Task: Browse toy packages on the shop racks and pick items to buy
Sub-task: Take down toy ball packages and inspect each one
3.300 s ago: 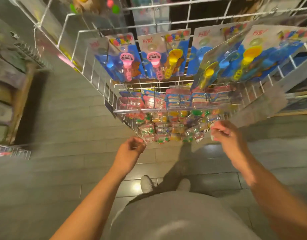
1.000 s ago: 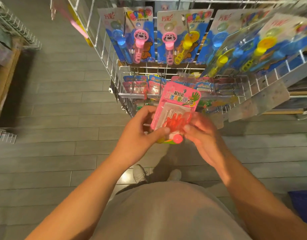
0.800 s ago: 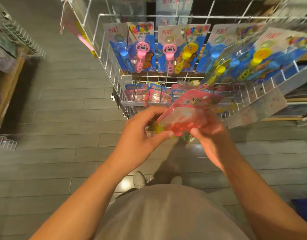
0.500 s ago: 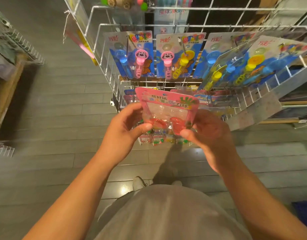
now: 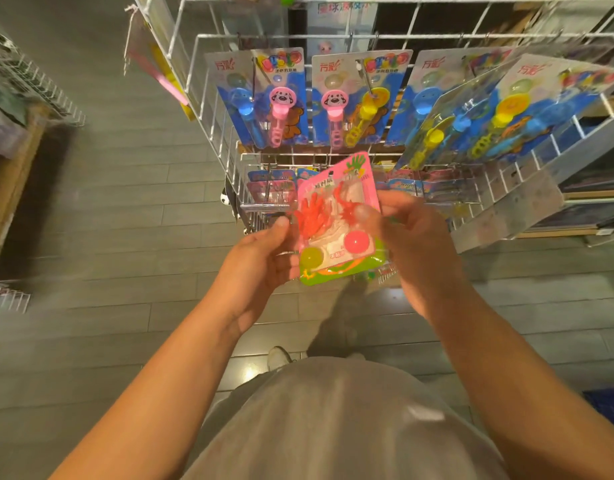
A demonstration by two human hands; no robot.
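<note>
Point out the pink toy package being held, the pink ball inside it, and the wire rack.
pink toy package (image 5: pixel 350 174): head view, on its pink upper card.
pink ball (image 5: pixel 356 241): head view, on the ball's centre under the blister.
wire rack (image 5: pixel 378 35): head view, on its top front wire.

Both bare forearms reach forward and converge in front of the torso. The left hand is raised with its thumb up and its fingers curled onto the left edge of the pink toy package. The right hand grips the package's right edge, its back towards the camera, thumb on the front.
</note>
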